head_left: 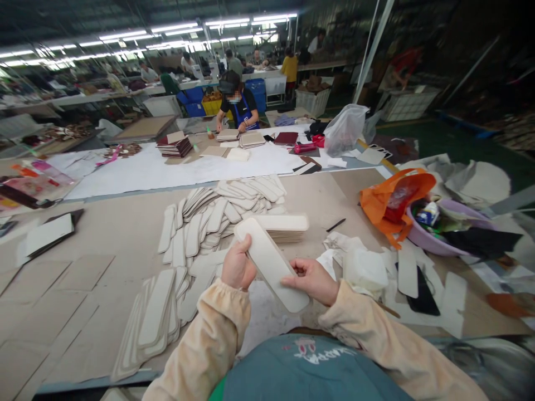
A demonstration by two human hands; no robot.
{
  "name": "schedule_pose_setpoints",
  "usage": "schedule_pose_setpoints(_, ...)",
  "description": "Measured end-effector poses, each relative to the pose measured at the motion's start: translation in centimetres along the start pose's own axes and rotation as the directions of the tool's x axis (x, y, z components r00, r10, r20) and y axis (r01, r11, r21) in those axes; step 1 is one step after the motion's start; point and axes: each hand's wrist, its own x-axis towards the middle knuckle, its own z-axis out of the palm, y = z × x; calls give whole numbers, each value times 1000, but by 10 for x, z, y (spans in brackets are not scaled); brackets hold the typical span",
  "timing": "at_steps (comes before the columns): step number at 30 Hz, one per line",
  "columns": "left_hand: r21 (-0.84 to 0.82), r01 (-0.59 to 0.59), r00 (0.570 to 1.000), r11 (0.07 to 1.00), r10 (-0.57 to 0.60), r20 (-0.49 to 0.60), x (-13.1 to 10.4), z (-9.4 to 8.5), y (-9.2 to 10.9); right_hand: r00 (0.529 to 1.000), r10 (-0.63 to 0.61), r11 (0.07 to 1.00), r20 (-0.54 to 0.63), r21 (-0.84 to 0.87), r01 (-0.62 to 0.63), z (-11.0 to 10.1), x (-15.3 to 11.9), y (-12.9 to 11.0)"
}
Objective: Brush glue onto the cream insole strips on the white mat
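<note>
A long cream-coloured panel with rounded corners (273, 264) is held at a slant above the table, between both hands. My left hand (239, 264) grips its upper left edge, thumb on top. Lower down, my right hand (311, 280) pinches its right edge. Just behind the panel stands a neat stack of the same panels (286, 224). A loose heap of similar panels (213, 220) spreads out behind my left hand. Nearer my left sleeve, more panels lie fanned out (156, 309).
On the right are a white block-like container (365, 270), a dark panel (424, 295), an orange bag (395, 200) and a purple basin (434, 239). A thin dark tool (336, 225) lies behind my right hand. A co-worker (239, 106) works across the table (108, 228).
</note>
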Motion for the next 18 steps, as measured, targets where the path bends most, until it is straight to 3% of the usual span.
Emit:
schedule_pose_setpoints(5, 21, -53, 998, 998, 51, 48, 4, -1, -1, 999, -8, 1000, 32, 8, 8, -5, 4, 2)
schedule_pose_setpoints(10, 110, -147, 973, 983, 124, 192, -2, 6, -4, 984, -170, 985, 47, 21, 169, -7, 11, -7)
schedule_pose_setpoints(18, 212, -243, 940, 947, 175, 294, -17, 11, -23, 939, -321, 945, -121, -110, 309, 2, 27, -25)
